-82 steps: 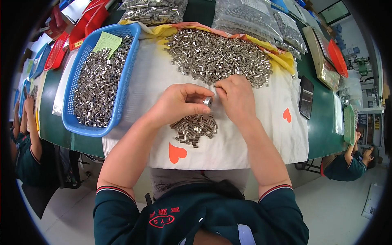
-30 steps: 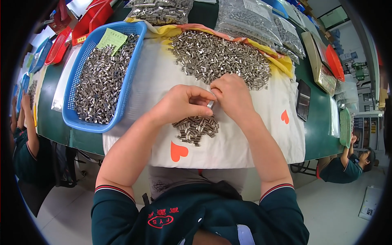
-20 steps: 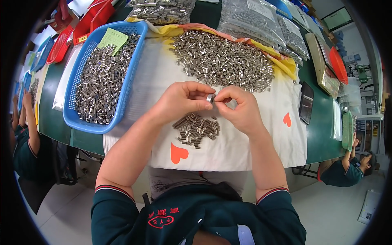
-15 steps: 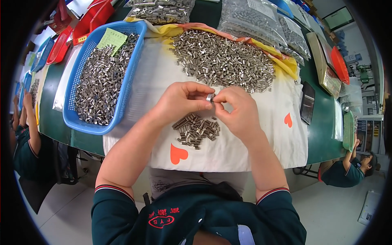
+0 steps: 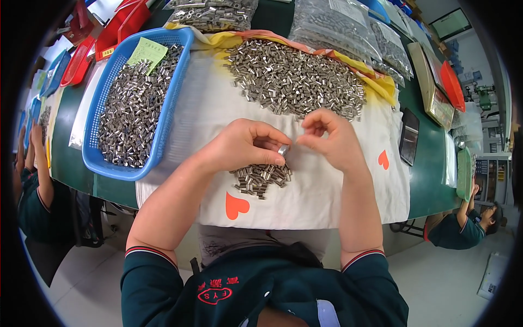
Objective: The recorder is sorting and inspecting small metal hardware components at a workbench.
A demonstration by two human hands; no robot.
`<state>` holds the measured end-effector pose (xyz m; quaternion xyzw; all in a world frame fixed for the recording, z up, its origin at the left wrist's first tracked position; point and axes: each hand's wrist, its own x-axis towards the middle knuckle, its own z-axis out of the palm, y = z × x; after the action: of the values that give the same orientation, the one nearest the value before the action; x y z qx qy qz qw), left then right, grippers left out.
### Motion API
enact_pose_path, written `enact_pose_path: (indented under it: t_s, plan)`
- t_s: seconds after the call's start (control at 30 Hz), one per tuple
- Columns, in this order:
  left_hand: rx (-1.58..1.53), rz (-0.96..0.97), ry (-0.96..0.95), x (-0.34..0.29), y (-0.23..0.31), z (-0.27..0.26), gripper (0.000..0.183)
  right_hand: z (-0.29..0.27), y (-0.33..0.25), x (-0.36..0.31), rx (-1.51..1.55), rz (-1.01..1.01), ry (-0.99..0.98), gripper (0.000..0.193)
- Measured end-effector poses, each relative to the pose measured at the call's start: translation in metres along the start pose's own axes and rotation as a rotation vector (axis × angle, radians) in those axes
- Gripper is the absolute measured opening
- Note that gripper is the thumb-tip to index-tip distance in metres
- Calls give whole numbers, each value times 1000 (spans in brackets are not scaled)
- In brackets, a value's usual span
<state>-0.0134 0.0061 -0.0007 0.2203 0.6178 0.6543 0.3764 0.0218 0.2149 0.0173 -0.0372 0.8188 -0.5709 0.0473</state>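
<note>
My left hand [image 5: 242, 146] is closed, thumb and fingers pinching a small shiny metal ring-like part [image 5: 283, 150]. Just below it on the white cloth lies a small pile of short metal cylinders [image 5: 264, 179], partly covered by the hand. My right hand [image 5: 332, 140] hovers to the right of the metal part, apart from it. Its fingers are loosely curled, with a gap to the thumb, and no object shows in them. Beyond both hands spreads a large heap of similar metal cylinders [image 5: 299, 79].
A blue basket [image 5: 163, 147] full of cylinders, with a green paper slip [image 5: 148, 53], stands at left. Plastic bags of metal parts [image 5: 335, 27] lie at the back. A dark phone [image 5: 409, 136] rests at right. Other people work at both sides.
My right hand has let go of the metal part and moved right, away from it. My left hand has lowered slightly toward the small pile, still pinching the part.
</note>
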Motion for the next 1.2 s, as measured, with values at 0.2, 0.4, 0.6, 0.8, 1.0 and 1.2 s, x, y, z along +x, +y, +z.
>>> enact_pose_path:
  t_s: [0.2,0.4,0.6,0.8,1.0,1.2]
  plan:
    - [-25,-5,-19,3,-2,2,30,12,10,12,-677,-303,225,4]
    - [33,-21,52,4,2,2,28,15,6,13,-869,-309,131,6]
    - [-196,-5,165,4,-3,0,31,20,-17,-3,-110,-65,102,4]
    - [-243,2,172,4,-2,-1,32,23,-17,-5,-188,-252,75,5]
    - [-250,-2,191,6,0,1,31,30,-14,-6,-327,-347,147,8]
    - [-75,-30,268,5,-2,1,32,34,-15,-8,-406,-345,203,9]
